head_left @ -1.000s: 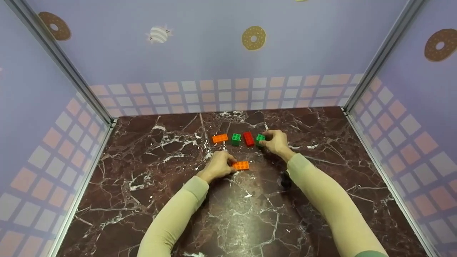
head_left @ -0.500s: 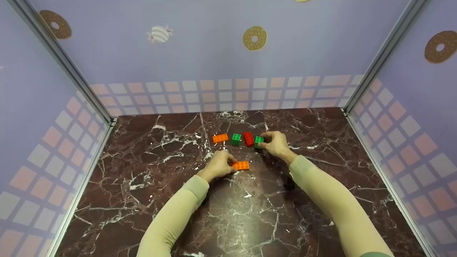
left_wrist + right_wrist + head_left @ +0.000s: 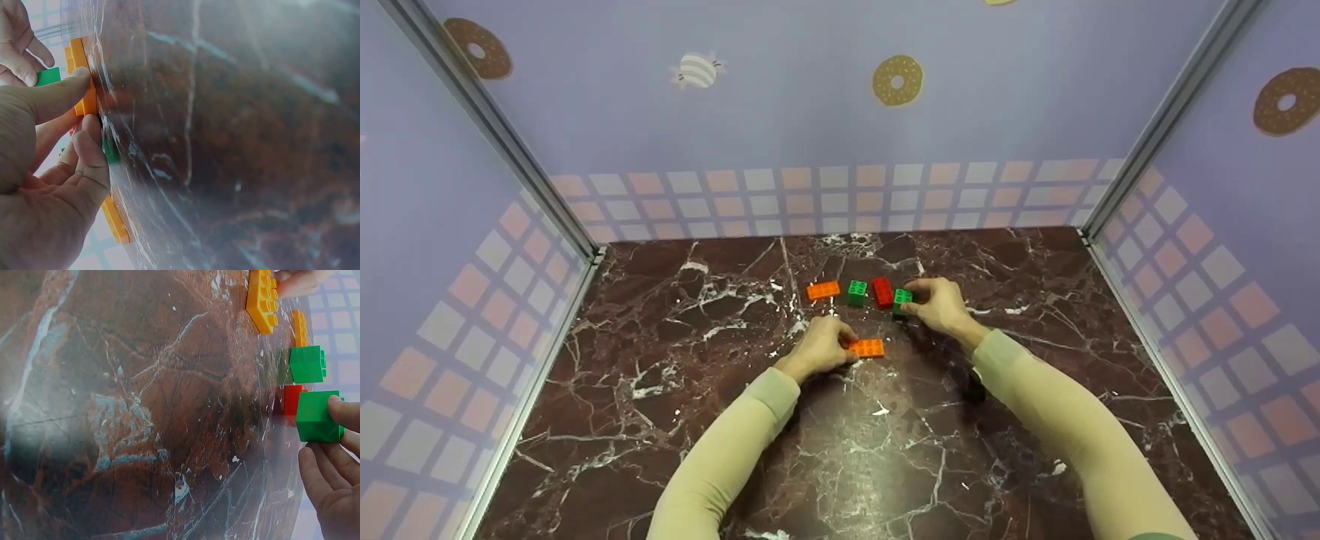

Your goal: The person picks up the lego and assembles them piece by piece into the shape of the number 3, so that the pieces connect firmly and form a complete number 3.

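My left fingers [image 3: 91, 157] pinch one end of the near orange studded plastic brick [image 3: 871, 348] on the marbled maroon desk [image 3: 877, 450], perhaps steadying it; my right fingers [image 3: 316, 478] grasp a blocky green plastic brick [image 3: 316, 409] by its sides, beside the red brick [image 3: 882, 292], leaving its top mostly clear.

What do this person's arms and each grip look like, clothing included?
The left sleeve and right sleeve are long, plain and pale yellow, each ending at the wrist in a pale green cuff. A darker green edge shows on the right one at the picture's bottom. The left grip and right grip are bare hands, with no gloves visible.
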Demonstrator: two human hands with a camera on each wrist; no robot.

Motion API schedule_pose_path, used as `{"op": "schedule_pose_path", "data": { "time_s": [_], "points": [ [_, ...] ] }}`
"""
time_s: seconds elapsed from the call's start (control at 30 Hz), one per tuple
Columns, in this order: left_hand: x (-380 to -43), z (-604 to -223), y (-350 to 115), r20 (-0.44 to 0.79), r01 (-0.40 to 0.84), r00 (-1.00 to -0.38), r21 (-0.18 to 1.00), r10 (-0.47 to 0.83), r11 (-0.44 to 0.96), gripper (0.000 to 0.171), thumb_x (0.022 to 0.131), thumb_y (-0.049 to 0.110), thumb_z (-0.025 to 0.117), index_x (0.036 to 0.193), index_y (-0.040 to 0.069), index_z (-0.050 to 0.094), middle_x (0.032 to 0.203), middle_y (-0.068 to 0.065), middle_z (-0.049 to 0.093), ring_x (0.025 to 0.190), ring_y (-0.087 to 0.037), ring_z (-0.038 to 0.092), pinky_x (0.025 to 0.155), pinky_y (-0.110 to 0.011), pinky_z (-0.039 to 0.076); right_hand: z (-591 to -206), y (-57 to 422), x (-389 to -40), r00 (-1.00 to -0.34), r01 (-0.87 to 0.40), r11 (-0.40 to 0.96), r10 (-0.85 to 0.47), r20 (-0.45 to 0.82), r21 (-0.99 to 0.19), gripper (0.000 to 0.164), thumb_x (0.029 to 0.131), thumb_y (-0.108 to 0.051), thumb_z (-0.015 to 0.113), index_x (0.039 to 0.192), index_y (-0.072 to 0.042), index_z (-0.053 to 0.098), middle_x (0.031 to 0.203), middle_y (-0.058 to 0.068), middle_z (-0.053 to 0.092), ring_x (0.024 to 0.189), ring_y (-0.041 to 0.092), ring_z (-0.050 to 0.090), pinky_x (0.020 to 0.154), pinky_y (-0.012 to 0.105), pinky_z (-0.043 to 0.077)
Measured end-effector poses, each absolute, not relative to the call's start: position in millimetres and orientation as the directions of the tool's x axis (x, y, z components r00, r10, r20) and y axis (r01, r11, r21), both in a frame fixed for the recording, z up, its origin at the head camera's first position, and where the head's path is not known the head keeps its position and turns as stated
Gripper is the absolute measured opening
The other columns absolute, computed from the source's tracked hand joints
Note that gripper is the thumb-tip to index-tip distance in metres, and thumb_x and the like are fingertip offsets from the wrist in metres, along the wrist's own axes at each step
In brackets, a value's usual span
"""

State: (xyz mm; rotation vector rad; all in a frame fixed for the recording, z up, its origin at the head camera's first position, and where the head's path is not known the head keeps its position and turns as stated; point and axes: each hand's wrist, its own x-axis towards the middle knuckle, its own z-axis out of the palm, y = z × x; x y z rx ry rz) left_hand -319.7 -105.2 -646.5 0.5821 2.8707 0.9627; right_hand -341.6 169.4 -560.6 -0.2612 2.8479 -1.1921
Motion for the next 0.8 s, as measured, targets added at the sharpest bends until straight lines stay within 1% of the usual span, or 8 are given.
{"op": "schedule_pose_path", "data": {
  "time_s": [0.13, 0.2, 0.37, 0.57, 0.8],
  "points": [
    [-320.5, -648.1, -105.9, 0.067, 0.337, -0.926, 0.586, 0.371, 0.737, 0.036, 0.076, 0.025, 0.098, 0.11, 0.016, 0.091, 0.095, 0.001, 0.088, 0.082, -0.009, 0.074, 0.08, -0.031, 0.064, -558.9, 168.0, -338.3, -0.98, -0.156, 0.672, -0.194, 0.031, -0.724, 0.038, 0.099, -0.015, 0.087, 0.135, -0.006, 0.08, 0.126, 0.021, 0.084, 0.111, 0.036, 0.081, 0.098, 0.05, 0.066],
    [-320.9, -649.1, -106.2, 0.066, 0.336, -0.926, 0.589, 0.371, 0.734, 0.036, 0.076, 0.024, 0.097, 0.11, 0.016, 0.091, 0.095, 0.001, 0.088, 0.082, -0.009, 0.074, 0.081, -0.031, 0.064, -558.9, 167.5, -337.3, -0.978, -0.166, 0.665, -0.205, 0.036, -0.728, 0.038, 0.099, -0.014, 0.087, 0.135, -0.005, 0.08, 0.125, 0.021, 0.084, 0.109, 0.036, 0.082, 0.097, 0.049, 0.067],
    [-320.0, -648.8, -106.1, 0.07, 0.337, -0.926, 0.6, 0.371, 0.726, 0.032, 0.078, 0.021, 0.096, 0.109, 0.015, 0.091, 0.094, 0.001, 0.087, 0.08, -0.007, 0.073, 0.079, -0.03, 0.064, -558.6, 166.8, -335.1, -0.972, -0.198, 0.665, -0.228, 0.057, -0.72, 0.038, 0.097, -0.014, 0.087, 0.133, -0.004, 0.081, 0.126, 0.02, 0.084, 0.11, 0.036, 0.083, 0.1, 0.051, 0.066],
    [-319.2, -649.3, -104.9, 0.087, 0.343, -0.926, 0.596, 0.367, 0.726, 0.031, 0.078, 0.021, 0.096, 0.108, 0.015, 0.091, 0.092, 0.001, 0.086, 0.079, -0.007, 0.069, 0.078, -0.031, 0.062, -557.3, 166.8, -332.0, -0.965, -0.237, 0.68, -0.248, 0.086, -0.694, 0.038, 0.096, -0.016, 0.089, 0.132, -0.003, 0.082, 0.126, 0.019, 0.085, 0.111, 0.037, 0.083, 0.103, 0.054, 0.064],
    [-319.6, -651.5, -104.7, 0.087, 0.35, -0.923, 0.593, 0.375, 0.725, 0.031, 0.079, 0.022, 0.096, 0.109, 0.015, 0.09, 0.091, 0.0, 0.086, 0.077, -0.007, 0.068, 0.077, -0.032, 0.061, -557.5, 168.2, -326.0, -0.964, -0.228, 0.66, -0.258, 0.069, -0.716, 0.041, 0.096, -0.016, 0.09, 0.134, -0.003, 0.081, 0.127, 0.02, 0.084, 0.111, 0.037, 0.083, 0.102, 0.053, 0.065]
  ]
}}
